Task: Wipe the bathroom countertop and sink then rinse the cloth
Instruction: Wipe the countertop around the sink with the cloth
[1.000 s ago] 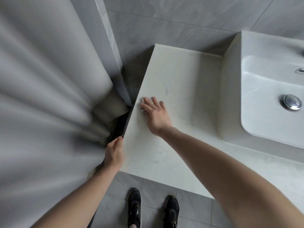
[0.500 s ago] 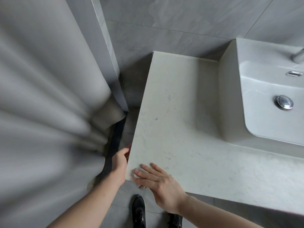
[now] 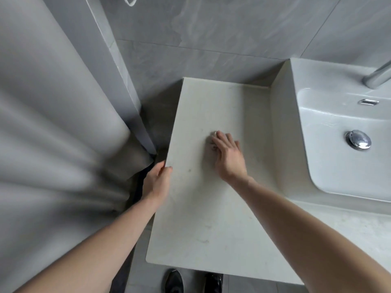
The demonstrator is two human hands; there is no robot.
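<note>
Far left of frame is all shower curtain (image 3: 53,144) – blurred, hanging clear of the work.

My left hand (image 3: 157,182) sits left of centre, fingers curled over the countertop's (image 3: 211,218) left edge – gripping the slab as a brace, nothing else in it.

Centre frame: right hand (image 3: 229,157) flat on the countertop, palm down, fingers together, pressing on the cloth (image 3: 212,137). Only a small pale bit of it shows past the fingertips; the rest is hidden under the hand. So it's pinned by pressure, not clenched.

Judgement: mid countertop wipe. To do it well I'd keep the palm flat with even pressure and run overlapping strokes. There are faint marks lower centre and a speck near the left edge, so I'd cover those, then work into the back corner where the counter meets the wall.

Right of frame: sink (image 3: 317,127), drain plug (image 3: 359,139), faucet (image 3: 378,76) at upper right. Basin looks not yet done; rinsing the cloth comes last.
</note>
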